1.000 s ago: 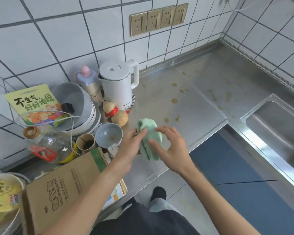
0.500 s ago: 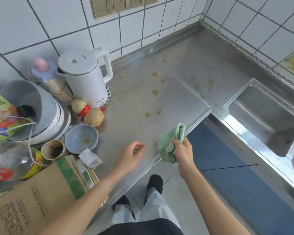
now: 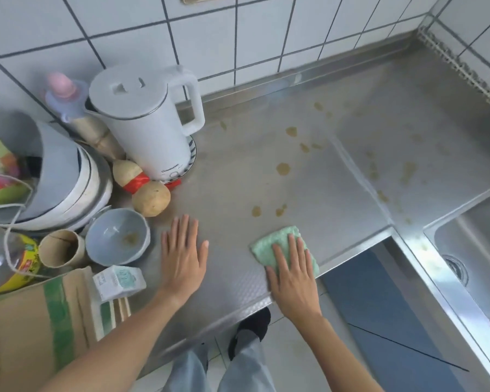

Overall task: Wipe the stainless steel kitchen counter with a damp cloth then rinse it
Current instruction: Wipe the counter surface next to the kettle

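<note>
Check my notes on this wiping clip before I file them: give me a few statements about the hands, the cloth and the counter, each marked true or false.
1. The right hand presses flat on the green cloth. True.
2. The left hand holds the kettle's handle. False: it rests flat on the counter, apart from the white kettle.
3. Brown stains lie on the counter beyond the cloth. True.
4. The cloth lies in the sink. False: it lies on the counter near the front edge.
5. The grey bowl stands upright left of the left hand. True.
</note>
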Demonstrator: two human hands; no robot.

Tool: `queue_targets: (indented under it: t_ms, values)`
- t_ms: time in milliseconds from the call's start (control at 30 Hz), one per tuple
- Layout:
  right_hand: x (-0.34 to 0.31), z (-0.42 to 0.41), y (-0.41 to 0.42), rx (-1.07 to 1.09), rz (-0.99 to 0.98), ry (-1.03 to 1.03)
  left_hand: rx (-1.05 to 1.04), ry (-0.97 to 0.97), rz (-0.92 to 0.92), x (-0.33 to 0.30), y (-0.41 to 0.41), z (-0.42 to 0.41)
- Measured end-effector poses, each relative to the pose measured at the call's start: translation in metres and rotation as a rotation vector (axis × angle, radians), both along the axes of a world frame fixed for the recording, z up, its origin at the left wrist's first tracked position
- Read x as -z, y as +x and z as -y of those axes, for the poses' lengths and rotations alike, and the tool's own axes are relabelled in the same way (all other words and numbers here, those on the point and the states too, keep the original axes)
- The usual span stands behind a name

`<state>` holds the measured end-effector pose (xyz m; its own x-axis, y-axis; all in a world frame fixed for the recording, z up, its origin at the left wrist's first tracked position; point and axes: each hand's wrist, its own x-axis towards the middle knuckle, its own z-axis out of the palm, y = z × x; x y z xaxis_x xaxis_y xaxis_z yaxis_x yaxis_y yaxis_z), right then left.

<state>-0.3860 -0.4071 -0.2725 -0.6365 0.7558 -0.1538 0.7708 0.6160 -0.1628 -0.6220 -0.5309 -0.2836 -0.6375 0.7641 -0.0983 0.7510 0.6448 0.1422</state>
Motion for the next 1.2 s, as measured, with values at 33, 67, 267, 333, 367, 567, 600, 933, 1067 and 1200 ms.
queue_targets:
  t_ms: [33,67,267,333,367,567,600,933,1067,1200]
  values:
    - [0.000,-0.011,-0.001,0.032,0.000,-0.003,-0.010,0.022,-0.010,0.005,0.002,0.001]
    - [0.000,-0.018,-0.006,0.065,-0.006,-0.016,-0.022,0.050,-0.020,0.010,0.002,0.002]
    - [0.014,0.017,-0.055,-0.041,-0.130,-0.034,-0.044,0.108,-0.067,0.028,-0.002,0.005]
    - [0.017,0.030,-0.042,-0.270,-0.116,-0.033,-0.040,0.118,-0.083,0.031,-0.001,0.005]
    - [0.018,0.023,-0.030,-0.368,-0.096,-0.021,-0.038,0.122,-0.094,0.031,-0.001,0.005]
    - [0.004,-0.089,0.004,0.010,-0.062,0.010,-0.056,0.136,-0.090,0.030,0.004,0.000]
    - [0.003,-0.097,-0.010,0.095,-0.070,0.000,-0.054,0.148,-0.079,0.030,0.004,0.002]
    - [0.022,-0.004,-0.064,-0.327,-0.158,-0.033,-0.047,0.122,-0.095,0.030,0.000,0.003]
    - [0.011,-0.027,0.002,-0.488,-0.085,-0.094,-0.055,0.087,-0.070,0.025,0.003,0.002]
    - [0.001,-0.062,-0.046,-0.100,-0.149,-0.099,-0.041,0.081,-0.069,0.022,-0.001,0.002]
